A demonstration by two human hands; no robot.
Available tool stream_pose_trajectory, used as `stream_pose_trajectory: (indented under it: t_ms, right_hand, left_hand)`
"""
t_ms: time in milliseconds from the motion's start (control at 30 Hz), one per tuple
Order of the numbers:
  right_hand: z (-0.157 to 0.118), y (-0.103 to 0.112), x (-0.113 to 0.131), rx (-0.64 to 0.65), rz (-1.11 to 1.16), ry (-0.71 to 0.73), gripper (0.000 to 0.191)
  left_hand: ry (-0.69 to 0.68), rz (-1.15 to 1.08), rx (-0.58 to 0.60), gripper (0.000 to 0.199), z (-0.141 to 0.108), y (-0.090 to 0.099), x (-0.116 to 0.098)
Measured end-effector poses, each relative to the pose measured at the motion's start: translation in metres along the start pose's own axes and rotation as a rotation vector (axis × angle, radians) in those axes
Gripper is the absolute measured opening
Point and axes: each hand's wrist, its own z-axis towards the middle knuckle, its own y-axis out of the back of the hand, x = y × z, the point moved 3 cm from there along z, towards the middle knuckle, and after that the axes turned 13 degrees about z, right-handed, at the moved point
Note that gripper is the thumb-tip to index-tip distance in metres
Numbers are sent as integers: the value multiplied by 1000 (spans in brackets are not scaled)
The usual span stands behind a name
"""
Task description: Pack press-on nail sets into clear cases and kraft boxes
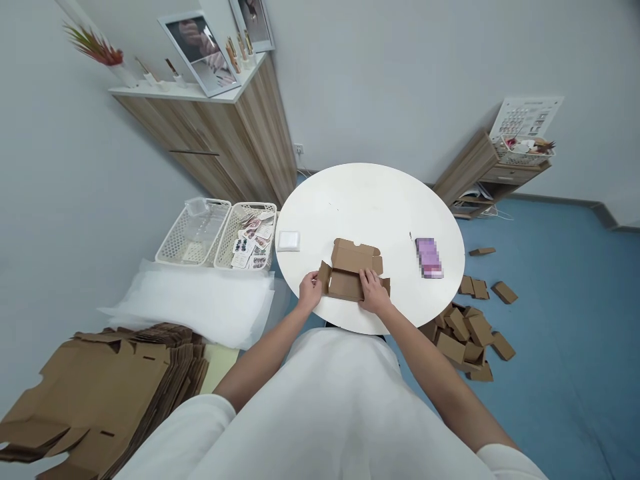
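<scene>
Pale walls (400,67) enclose a workspace with a blue floor (565,300), seen from above a person in a white top (345,407). A wood-grain cabinet (260,127) stands to the far left, and a round white table (360,193) occupies the center, directly in front of the person. At lower left lies a thick stack of flat cardboard blanks (100,387); beyond it are white translucent sheets (200,300), spread in a loose pile. A small shelf unit (467,167) stands against the far wall on the right. On the floor beside the table's right edge is a heap of cardboard boxes (479,330), several lying apart from the rest. Two perforated baskets sit side by side left of the table: the left basket (170,243) contains clear plastic, the right basket (225,237) printed cards (253,240). The brown carton (345,285) rests on the near part of the tabletop, open, its lid panel extending toward the far side. The left hand (310,291), fingers curled, is at the left side flap; whether it pinches the flap cannot be told. The right hand (373,293) lies over the near edge, fingers reaching inside; its grip is likewise indeterminate. A purple rectangular item (429,258), pixelated, lies to the right, and a smaller white packet (289,241) near the left rim.
</scene>
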Motion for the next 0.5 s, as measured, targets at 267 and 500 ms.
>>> stream_pose_trajectory:
  t_ms: [267,500]
  right_hand:
    - [-1,-1,3,-7,-19,-2,104]
    - [-4,-3,2,4,-42,17,112]
  left_hand:
    - [-132,204,57,28,-9,-8,-12]
    - [-153,258,45,19,-7,-13,-8]
